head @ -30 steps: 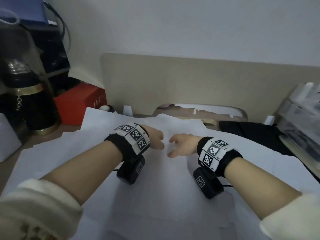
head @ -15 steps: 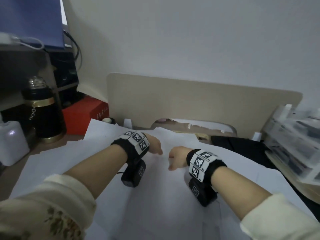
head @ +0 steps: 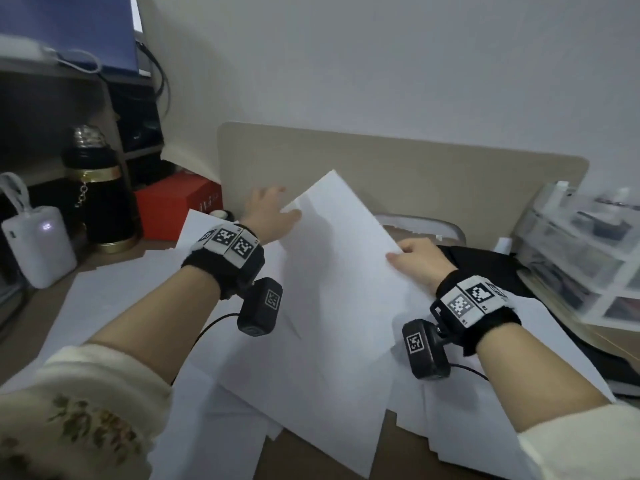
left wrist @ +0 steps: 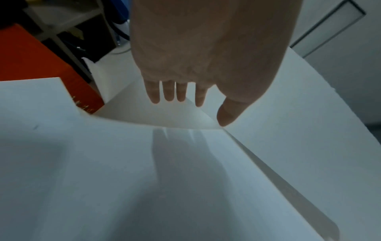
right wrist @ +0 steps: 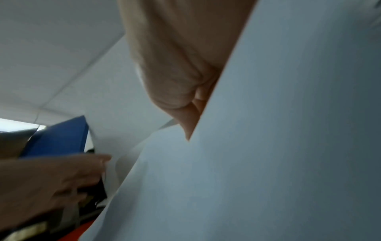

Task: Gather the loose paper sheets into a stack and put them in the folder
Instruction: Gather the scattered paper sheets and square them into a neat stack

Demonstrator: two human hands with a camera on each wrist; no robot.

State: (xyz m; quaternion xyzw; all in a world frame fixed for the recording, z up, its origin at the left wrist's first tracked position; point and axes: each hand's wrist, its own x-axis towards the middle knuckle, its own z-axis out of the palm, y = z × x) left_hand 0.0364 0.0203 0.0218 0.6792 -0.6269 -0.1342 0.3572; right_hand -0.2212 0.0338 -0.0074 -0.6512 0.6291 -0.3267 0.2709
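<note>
Hands tilting a paper sheet [head: 332,271] up over loose sheets [head: 114,289] on the desk.
Right hand [head: 420,261] pinches its right edge; left hand [head: 268,216], fingers straight, touches the far-left edge.

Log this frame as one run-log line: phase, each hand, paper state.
phase: gathering | left hand: fingers straight, thumb on lifted sheets | right hand: grips their right edge | other sheets: loose on desk

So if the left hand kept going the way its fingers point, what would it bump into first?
Probably the beige board standing behind the papers: the left hand points away from the person toward it, past the lifted sheet. Depth is hard to judge; the red box sits just left.
</note>
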